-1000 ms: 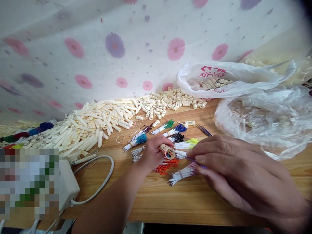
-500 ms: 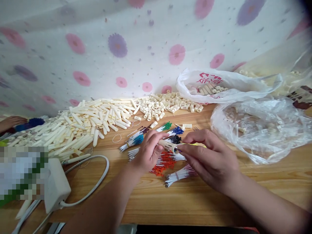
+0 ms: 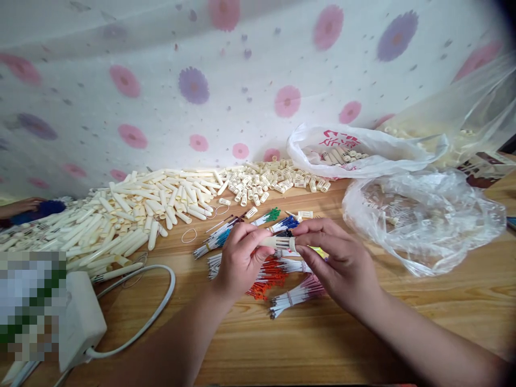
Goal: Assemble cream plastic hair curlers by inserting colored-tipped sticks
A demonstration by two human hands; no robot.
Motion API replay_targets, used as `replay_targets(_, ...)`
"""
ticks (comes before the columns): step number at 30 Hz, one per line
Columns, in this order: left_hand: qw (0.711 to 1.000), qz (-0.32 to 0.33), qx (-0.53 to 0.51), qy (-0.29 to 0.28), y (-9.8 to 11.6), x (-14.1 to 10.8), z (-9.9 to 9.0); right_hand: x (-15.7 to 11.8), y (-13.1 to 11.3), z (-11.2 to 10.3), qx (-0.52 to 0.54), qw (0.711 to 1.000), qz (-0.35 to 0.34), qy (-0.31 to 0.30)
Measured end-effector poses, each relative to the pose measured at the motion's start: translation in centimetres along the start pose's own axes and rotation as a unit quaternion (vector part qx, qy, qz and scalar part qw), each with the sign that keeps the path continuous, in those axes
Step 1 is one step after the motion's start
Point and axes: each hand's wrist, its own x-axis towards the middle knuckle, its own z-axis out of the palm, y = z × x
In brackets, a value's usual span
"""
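My left hand (image 3: pixel 241 259) is closed around a cream pen barrel (image 3: pixel 283 243), which lies nearly level with its slotted end to the right. The thumb and fingers of my right hand (image 3: pixel 342 264) close on that slotted end; whatever small piece may be between them is hidden. Below and behind the hands lie bundles of white pen refills with coloured tips: orange ones (image 3: pixel 266 278), pink ones (image 3: pixel 298 294), green ones (image 3: pixel 269 216), blue ones (image 3: pixel 284 224) and light-blue ones (image 3: pixel 213 243).
A heap of cream pen barrels (image 3: pixel 141 204) runs along the back left, beside a pile of short slotted sleeves (image 3: pixel 266 177). Plastic bags (image 3: pixel 419 220) sit at the right. A white power adapter (image 3: pixel 83 312) with its cable stands front left. Another person's hand (image 3: pixel 24 207) shows far left.
The barrel has turned to lie more level. My right fingers have moved from beside its open end, where a thin dark piece showed, onto that end. The camera view has shifted slightly.
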Motion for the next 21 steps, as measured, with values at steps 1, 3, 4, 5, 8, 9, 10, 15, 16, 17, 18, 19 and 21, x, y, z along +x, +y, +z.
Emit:
replay_targets(1,1.0,-0.002,0.003,0.002,0.0,0.0,0.0,-0.1,0.0,0.2,0.014,1.0,0.011,-0.002)
replay_targets(3,1.0,-0.003,0.014,0.008,0.0,-0.1,0.0,-0.4,0.0,0.7,0.046,0.998,0.036,-0.009)
replay_targets(4,1.0,-0.003,0.019,0.01,0.0,-0.1,0.0,-0.4,-0.1,0.8,0.062,0.997,0.051,-0.014)
replay_targets(5,1.0,-0.002,0.022,0.01,-0.1,-0.1,0.0,-0.4,-0.1,0.8,0.077,0.995,0.065,-0.021)
replay_targets(8,1.0,-0.011,0.005,0.004,-0.4,-0.1,0.1,0.1,0.5,-0.1,0.099,0.991,0.088,-0.023)
replay_targets(9,1.0,-0.025,-0.011,-0.003,-0.6,-0.1,0.1,0.4,1.0,-0.7,0.09,0.992,0.089,-0.012)
replay_targets(10,0.998,-0.047,-0.031,-0.012,-0.8,-0.1,0.3,0.7,1.7,-1.4,0.071,0.994,0.086,-0.002)
replay_targets(15,0.955,-0.211,-0.174,-0.115,-1.7,-0.2,1.2,1.8,5.8,-4.1,-0.118,0.971,0.079,-0.194)
replay_targets(16,0.945,-0.232,-0.187,-0.138,-1.7,-0.2,1.4,1.8,6.2,-4.2,-0.161,0.953,0.076,-0.246)
replay_targets(17,0.938,-0.244,-0.189,-0.155,-1.5,-0.2,1.6,1.7,6.5,-4.1,-0.199,0.935,0.072,-0.285)
replay_targets(18,0.937,-0.248,-0.183,-0.167,-1.4,-0.1,1.8,1.7,6.6,-3.9,-0.23,0.921,0.067,-0.308)
replay_targets(19,0.938,-0.245,-0.172,-0.173,-1.2,-0.1,1.9,1.6,6.6,-3.7,-0.251,0.91,0.064,-0.323)
replay_targets(21,0.947,-0.219,-0.15,-0.182,-0.9,0.1,2.1,1.6,6.1,-3.2,-0.269,0.896,0.064,-0.349)
